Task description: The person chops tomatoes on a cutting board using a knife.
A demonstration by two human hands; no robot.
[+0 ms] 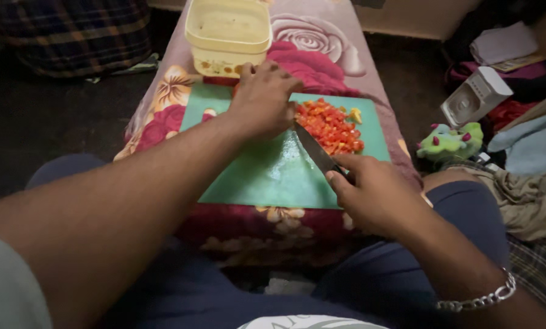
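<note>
A green cutting board point(267, 176) lies on a low stool covered with a rose-patterned cloth point(321, 42). A pile of diced red tomato point(331, 126) sits at the board's far right. My right hand point(376, 195) grips a knife point(314, 151) by the handle, its blade angled toward the pile. My left hand point(264, 100) is curled, fingers down, at the board's far edge just left of the pile; what it presses on is hidden beneath it.
A pale yellow plastic tub point(227, 36) stands behind the board. On the floor at right lie a white boxy device point(474, 97), a green soft toy point(449, 143) and heaps of clothes point(529, 195). A checked cloth point(71, 36) lies far left.
</note>
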